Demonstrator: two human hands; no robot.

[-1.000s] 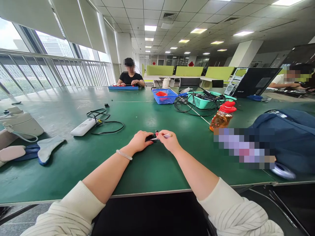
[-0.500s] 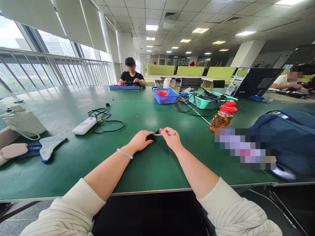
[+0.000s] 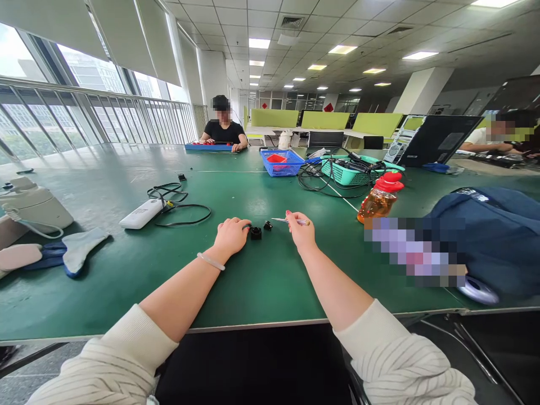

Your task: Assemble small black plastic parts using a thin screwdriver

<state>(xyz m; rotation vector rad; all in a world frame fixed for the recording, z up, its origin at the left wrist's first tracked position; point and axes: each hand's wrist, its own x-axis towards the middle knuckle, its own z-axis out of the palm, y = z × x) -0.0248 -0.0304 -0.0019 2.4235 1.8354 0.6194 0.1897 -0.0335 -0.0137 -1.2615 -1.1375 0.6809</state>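
Observation:
On the green table, a small square black part (image 3: 256, 233) with a round opening in its top sits just right of my left hand (image 3: 231, 236). That hand rests palm down, its fingers loosely stretched and no longer around the part; whether a fingertip touches it, I cannot tell. A second, smaller black piece (image 3: 268, 225) lies a little to the right, between my hands. In my right hand (image 3: 301, 230) is a slim screwdriver (image 3: 280, 220), pinched by its handle. Its thin metal shaft points left, above and apart from the smaller piece.
A white box (image 3: 142, 214) with a black cable (image 3: 185, 224) lies to the left. Beyond are a blue basket (image 3: 282, 167) and a green basket (image 3: 346, 175) full of cables. A red-capped bottle (image 3: 379, 197) and a dark blue bag (image 3: 498, 242) are at right. A person sits across.
My left hand has let go of the square black part and moved left. My right hand has drawn the screwdriver back to the right, away from the black pieces.

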